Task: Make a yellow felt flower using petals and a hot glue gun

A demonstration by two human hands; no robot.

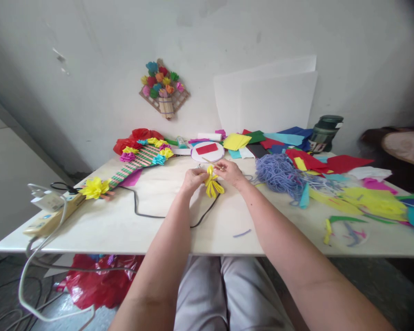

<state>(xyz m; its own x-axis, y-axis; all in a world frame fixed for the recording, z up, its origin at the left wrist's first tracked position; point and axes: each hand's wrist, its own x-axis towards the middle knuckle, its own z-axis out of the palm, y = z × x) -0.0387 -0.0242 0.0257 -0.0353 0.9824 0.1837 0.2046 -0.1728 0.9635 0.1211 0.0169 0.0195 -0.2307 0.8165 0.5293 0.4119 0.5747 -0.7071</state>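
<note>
At the middle of the pale table (100,230), in the head view, your two hands meet over a folded yellow paper piece (214,185), its pleats fanned downward below your fingers.

Start with labels. The dark green bottle (323,134) at the back right carries a pale tag near its lid and a patterned panel lower down; any writing there is too small to read. The white charger (49,201) in the power strip (57,216), on your left, has faint print on its face, too blurred to make out. The small teal tube (181,142) by the wall is likewise too small to read.

Now your pose. Both forearms reach forward over the table's near edge and angle inward. Your left hand (194,178) is closed, thumb and fingers pinching the yellow piece from its left side. Your right hand (228,173), just beside its top right, has its fingertips drawn together on a thin pale strip (208,160) that points away to the left.

Beyond your hands lies a white oval (209,156) with a red rectangle (207,149) on it. To the left is a striped, flower-trimmed craft (134,166); to the right, a heap of blue-grey yarn (279,174) sits near coloured paper sheets (237,141).
</note>
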